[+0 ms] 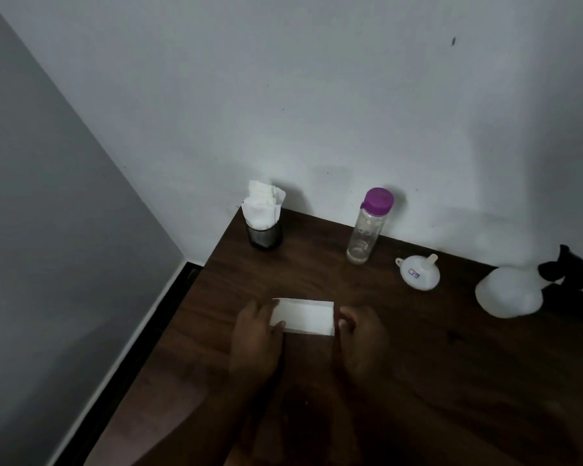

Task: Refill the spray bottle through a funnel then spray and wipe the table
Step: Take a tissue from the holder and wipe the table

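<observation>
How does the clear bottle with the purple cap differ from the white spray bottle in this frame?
The clear bottle is tall, slim and see-through, and looks nearly empty; the spray bottle is squat, rounded and opaque white, so its fill cannot be told. The clear bottle carries a purple cap, the spray bottle a black trigger head. The clear bottle stands near the middle by the wall; the spray bottle sits at the right edge of view. Both are on the table, untouched.

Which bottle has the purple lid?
The clear bottle standing by the wall, beside the funnel. The white spray bottle at the right has a black top.
</observation>
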Demonstrator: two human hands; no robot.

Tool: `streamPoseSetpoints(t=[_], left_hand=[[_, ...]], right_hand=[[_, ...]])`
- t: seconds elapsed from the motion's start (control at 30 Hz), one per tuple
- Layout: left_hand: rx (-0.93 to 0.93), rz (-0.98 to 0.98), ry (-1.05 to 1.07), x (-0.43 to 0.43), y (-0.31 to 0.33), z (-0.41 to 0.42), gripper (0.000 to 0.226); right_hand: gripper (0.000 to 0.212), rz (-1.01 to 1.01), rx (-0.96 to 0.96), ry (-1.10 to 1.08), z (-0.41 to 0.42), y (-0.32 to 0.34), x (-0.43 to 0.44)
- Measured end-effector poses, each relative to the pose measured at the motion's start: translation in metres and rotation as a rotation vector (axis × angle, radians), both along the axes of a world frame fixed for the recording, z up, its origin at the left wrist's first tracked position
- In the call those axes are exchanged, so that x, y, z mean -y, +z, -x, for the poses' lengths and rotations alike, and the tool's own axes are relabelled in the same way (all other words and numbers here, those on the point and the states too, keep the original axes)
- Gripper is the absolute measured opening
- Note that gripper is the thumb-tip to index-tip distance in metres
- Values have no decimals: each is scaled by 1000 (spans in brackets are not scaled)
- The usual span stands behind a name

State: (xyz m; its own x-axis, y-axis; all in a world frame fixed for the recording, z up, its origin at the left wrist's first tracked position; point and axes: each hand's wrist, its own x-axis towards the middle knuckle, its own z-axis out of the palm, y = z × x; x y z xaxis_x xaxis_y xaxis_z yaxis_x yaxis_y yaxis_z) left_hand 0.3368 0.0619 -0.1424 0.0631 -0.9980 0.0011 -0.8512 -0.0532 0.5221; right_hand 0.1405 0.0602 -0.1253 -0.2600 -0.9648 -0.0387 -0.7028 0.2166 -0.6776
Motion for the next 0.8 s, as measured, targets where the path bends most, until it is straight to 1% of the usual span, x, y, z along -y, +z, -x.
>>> streamPoseSetpoints(t=[0.1, 0.13, 0.2, 0.27, 0.3, 0.33, 0.4, 0.43, 0.47, 0.5, 0.57, 0.7, 0.8], left_hand=[[171, 50, -188, -12, 1, 13, 48], [199, 50, -239, -15, 2, 15, 51], [247, 33, -328, -17, -3, 14, 60], [336, 10, -408, -18, -14, 10, 65], [361, -14, -439, -19, -17, 9, 67], [369, -28, -462, -20, -18, 8, 70], [362, -72, -489, -20, -18, 7, 74], [374, -53, -495, -18, -18, 6, 74], [394, -27, -496, -16, -17, 4, 73], [408, -15, -488, -13, -18, 1, 72], [389, -51, -471, -5, -19, -5, 71], [396, -86, -449, 16, -19, -22, 71], [387, -70, -411, 28, -18, -36, 66]], right_hand=[[37, 74, -156, 175, -10, -5, -5], [39, 45, -172, 241, -15, -11, -4], [31, -37, -182, 403, -26, -13, 1], [24, -28, -214, 490, -32, -13, 2], [25, -33, -223, 524, -33, -15, 0], [36, -45, -272, 572, -34, -18, -3], [63, -15, -478, 680, -37, -21, -7], [69, 1, -539, 695, -39, -24, -7], [71, -9, -573, 704, -42, -28, -6], [71, -13, -611, 699, -46, -29, -3], [65, 13, -653, 676, -54, -34, 6], [52, 109, -656, 672, -73, -28, 27], [53, 181, -670, 680, -83, -22, 41]])
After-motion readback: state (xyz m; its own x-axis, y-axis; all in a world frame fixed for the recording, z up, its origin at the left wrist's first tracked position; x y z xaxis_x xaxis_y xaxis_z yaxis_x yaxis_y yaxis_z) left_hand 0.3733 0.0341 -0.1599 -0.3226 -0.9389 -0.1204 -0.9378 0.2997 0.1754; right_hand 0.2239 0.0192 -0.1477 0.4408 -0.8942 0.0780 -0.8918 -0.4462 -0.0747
